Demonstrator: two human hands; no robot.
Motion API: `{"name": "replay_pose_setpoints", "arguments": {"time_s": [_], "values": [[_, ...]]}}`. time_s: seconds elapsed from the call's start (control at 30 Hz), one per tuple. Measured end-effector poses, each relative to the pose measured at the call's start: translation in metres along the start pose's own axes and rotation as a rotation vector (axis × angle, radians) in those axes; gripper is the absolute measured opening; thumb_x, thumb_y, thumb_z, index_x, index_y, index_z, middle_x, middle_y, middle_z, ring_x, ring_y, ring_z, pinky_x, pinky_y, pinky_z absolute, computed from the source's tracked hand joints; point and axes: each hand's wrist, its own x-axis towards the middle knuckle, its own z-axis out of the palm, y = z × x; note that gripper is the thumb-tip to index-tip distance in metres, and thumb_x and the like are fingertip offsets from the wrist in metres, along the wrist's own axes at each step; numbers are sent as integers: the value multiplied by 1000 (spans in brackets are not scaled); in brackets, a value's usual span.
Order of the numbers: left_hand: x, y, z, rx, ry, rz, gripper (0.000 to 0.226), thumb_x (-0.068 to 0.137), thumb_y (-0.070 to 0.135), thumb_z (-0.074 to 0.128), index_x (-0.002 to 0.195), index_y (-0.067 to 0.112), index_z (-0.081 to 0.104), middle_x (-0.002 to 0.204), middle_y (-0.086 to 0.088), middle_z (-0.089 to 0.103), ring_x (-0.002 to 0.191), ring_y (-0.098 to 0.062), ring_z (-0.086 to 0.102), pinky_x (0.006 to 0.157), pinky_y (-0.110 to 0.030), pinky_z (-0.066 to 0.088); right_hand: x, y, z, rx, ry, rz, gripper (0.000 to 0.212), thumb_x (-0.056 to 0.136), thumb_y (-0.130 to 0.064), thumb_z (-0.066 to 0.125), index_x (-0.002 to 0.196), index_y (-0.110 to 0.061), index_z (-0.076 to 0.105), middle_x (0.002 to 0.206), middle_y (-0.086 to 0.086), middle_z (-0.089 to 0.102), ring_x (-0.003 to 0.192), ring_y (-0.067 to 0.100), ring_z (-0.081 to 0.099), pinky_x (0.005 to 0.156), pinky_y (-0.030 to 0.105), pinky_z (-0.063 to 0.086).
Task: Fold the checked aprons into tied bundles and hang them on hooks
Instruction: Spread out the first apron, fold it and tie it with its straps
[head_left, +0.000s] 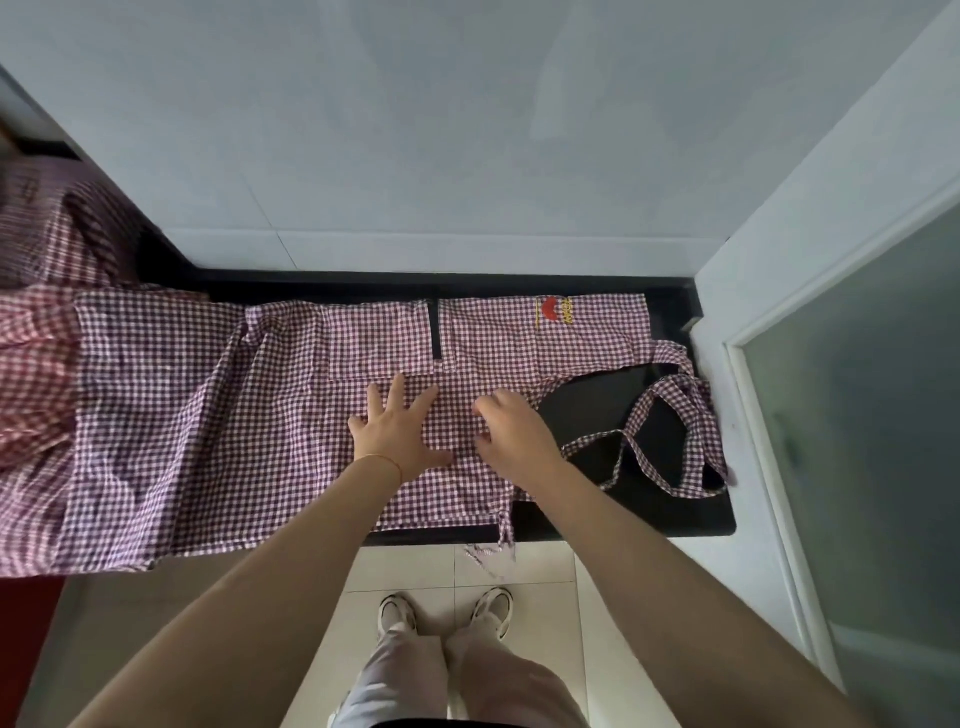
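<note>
We saw the apron (291, 415) spread on the black counter (613, 410), left hand (397, 431) splayed flat, right hand (511, 428) pinching cloth (its ties (670, 441) loose rightward); they could tangle or slip off.

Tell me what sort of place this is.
Probably a home kitchen or utility corner. A black countertop runs along a pale tiled wall, with a frosted glass door at the right and a tiled floor below. A checked apron lies spread on the counter.
</note>
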Motion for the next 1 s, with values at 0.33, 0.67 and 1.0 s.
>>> {"name": "replay_pose_setpoints", "arguments": {"time_s": [0.33,0.67,1.0], "values": [[13,16,-3,-23,-1,182,96,83,63,65,156,44,5,167,2,-8,153,-30,-9,118,-60,10,-8,30,-25,-369,-320,157,110,70,-50,85,152,-22,17,154,13,27,143,32,28,115,51,26],[-19,-19,13,-97,334,131,42,88,37,64,127,24,57,135,-3,45,127,-23,40,108,-44,37,-6,30,-49,-528,-221,248,45,90,-27,60,132,-14,50,129,8,50,120,27,49,105,47,37],[-54,-89,19,2,96,270,47,77,71,63,95,28,56,113,7,47,112,-15,43,103,-36,39,-26,-73,26,-417,-312,-129,81,80,-38,77,144,-13,36,152,14,27,140,33,27,106,45,45]]}}
